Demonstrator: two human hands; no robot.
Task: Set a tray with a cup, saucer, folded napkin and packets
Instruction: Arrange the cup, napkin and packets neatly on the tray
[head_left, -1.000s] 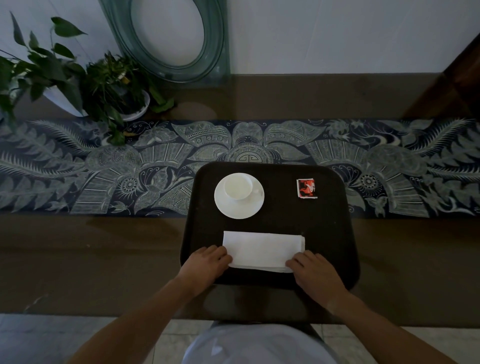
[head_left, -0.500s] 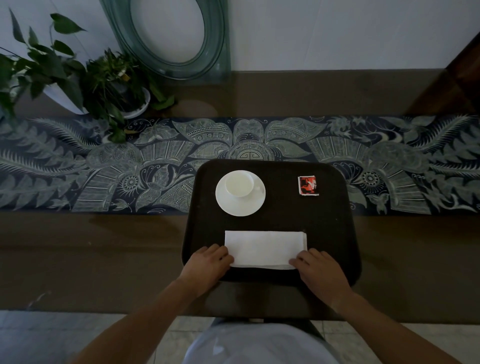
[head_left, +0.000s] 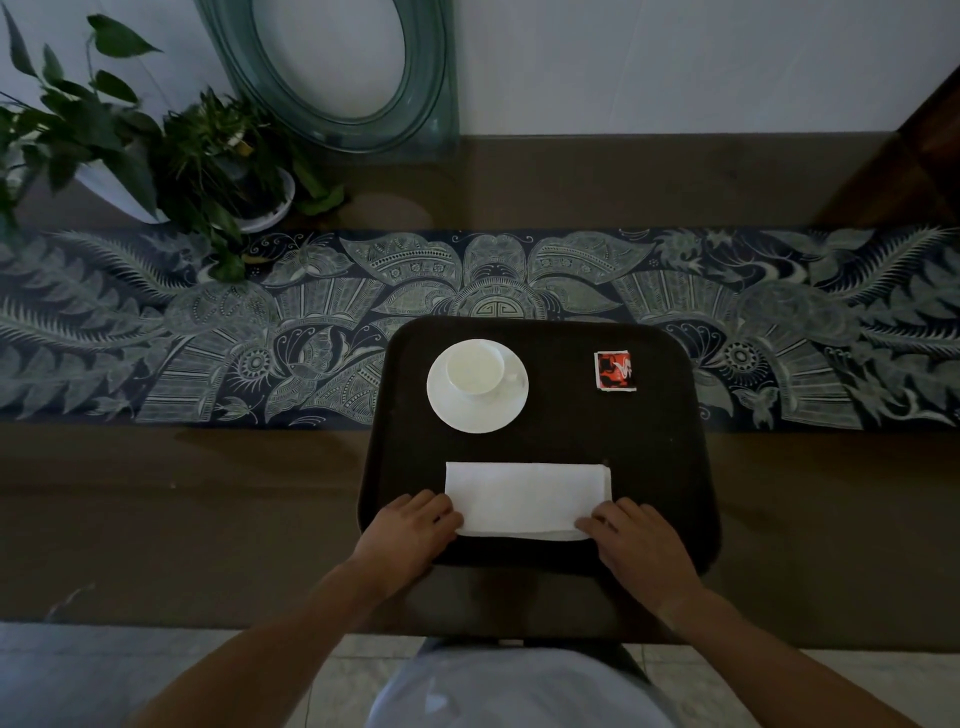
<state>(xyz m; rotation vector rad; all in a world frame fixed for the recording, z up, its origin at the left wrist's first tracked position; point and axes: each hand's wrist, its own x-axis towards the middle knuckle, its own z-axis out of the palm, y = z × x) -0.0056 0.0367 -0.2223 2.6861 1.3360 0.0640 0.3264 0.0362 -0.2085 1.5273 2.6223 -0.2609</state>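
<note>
A dark tray (head_left: 670, 467) lies on the table in front of me. A white cup (head_left: 475, 368) stands on a white saucer (head_left: 506, 402) at the tray's far left. One red and black packet (head_left: 614, 370) lies flat at the far right. Across the tray's near half lies a white folded napkin (head_left: 527, 496). My left hand (head_left: 408, 535) rests on the napkin's near left corner, and my right hand (head_left: 641, 545) on its near right corner, fingertips pinching the near edge.
A patterned dark blue runner (head_left: 208, 332) crosses the brown table (head_left: 182, 519) under the tray's far edge. Two potted plants (head_left: 156, 156) stand at the back left. A green oval frame (head_left: 343, 78) leans on the wall behind.
The napkin's near edge has been pressed flatter and squared up; both hands stay at its near corners. The view has shifted slightly.
</note>
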